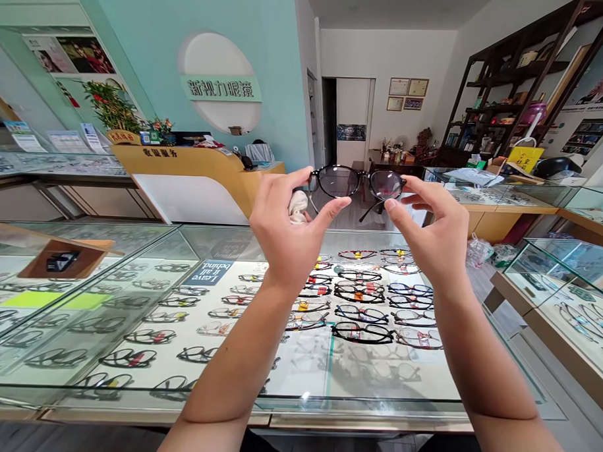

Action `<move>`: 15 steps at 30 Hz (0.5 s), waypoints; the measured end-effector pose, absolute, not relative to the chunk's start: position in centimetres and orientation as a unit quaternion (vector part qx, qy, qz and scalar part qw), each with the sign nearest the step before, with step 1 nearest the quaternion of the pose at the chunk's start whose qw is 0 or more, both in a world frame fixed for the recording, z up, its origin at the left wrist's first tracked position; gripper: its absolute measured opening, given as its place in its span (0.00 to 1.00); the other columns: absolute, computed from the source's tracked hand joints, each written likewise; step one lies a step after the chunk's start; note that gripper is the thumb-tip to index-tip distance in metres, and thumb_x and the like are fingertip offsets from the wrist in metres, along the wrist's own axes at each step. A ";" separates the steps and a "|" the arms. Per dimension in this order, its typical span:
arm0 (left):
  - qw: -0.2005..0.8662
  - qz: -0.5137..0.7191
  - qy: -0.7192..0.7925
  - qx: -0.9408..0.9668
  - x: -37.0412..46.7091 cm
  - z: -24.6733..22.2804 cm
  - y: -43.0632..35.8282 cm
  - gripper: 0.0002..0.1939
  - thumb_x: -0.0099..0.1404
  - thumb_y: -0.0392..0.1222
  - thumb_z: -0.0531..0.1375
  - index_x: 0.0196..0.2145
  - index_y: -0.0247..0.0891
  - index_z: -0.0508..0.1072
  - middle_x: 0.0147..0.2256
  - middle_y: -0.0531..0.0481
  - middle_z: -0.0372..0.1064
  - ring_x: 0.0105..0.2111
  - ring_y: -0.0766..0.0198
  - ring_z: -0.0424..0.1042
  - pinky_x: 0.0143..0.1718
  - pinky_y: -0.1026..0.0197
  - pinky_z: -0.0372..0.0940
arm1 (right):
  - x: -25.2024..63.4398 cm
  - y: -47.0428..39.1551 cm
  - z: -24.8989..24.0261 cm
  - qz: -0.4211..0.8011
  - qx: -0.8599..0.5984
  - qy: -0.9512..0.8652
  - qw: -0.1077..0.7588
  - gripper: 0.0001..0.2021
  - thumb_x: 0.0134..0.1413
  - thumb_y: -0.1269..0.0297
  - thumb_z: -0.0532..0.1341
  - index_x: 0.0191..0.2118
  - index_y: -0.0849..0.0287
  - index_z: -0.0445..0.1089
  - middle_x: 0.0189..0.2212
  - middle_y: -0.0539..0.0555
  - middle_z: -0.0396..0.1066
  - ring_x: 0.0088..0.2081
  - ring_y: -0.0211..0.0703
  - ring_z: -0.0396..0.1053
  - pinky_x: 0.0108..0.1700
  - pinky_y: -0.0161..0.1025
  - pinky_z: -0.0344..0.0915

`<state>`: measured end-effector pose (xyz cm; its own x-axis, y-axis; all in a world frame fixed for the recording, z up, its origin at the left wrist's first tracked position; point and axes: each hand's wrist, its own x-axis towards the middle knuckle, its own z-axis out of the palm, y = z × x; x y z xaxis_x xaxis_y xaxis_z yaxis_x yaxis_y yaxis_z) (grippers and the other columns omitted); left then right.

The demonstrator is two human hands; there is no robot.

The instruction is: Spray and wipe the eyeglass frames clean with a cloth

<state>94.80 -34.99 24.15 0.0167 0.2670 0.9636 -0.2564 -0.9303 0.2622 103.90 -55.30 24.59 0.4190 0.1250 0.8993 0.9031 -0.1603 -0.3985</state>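
Note:
Held up in front of me above the glass counter is a pair of dark-framed glasses (338, 182) with round, lightly tinted lenses. My left hand (289, 222) grips the left end of the frame between thumb and fingers. A crumpled whitish cloth (298, 206) is tucked in that same hand. At the other end, my right hand (430, 224) pinches the frame by the rim and hinge. One temple arm hangs down behind the right lens; the other is partly hidden by my left hand.
Below my arms, the glass display counter (295, 405) contains rows of spectacle frames (361, 293). A wooden box (63, 260) lies on its left part. Beyond stand a yellow and white reception desk (194, 183), another display case (566, 288) on the right, and dark shelves (504, 81).

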 end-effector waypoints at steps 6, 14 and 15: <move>0.294 0.637 -0.014 0.713 95.8 24.2 -34.1 0.33 0.68 0.70 0.71 0.59 0.45 0.80 0.56 0.41 0.81 0.59 0.48 0.79 0.60 0.47 0.76 | 103.2 -54.4 24.1 -0.497 -0.609 -0.377 0.489 0.20 0.69 0.52 0.70 0.63 0.46 0.77 0.53 0.61 0.78 0.53 0.59 0.78 0.52 0.59 0.80; 0.330 0.635 -0.064 0.696 96.6 23.6 -33.7 0.35 0.65 0.66 0.76 0.62 0.46 0.78 0.59 0.41 0.80 0.62 0.46 0.78 0.63 0.47 0.76 | 103.9 -54.2 23.5 -0.554 -0.579 -0.400 0.446 0.24 0.71 0.53 0.69 0.68 0.44 0.72 0.55 0.60 0.75 0.58 0.63 0.76 0.56 0.62 0.79; 0.327 0.641 -0.067 0.691 96.7 23.5 -33.8 0.35 0.66 0.66 0.75 0.62 0.46 0.77 0.59 0.41 0.80 0.62 0.47 0.78 0.62 0.46 0.76 | 103.8 -54.2 23.6 -0.553 -0.575 -0.402 0.449 0.23 0.72 0.53 0.69 0.68 0.44 0.72 0.55 0.60 0.76 0.58 0.63 0.76 0.56 0.62 0.79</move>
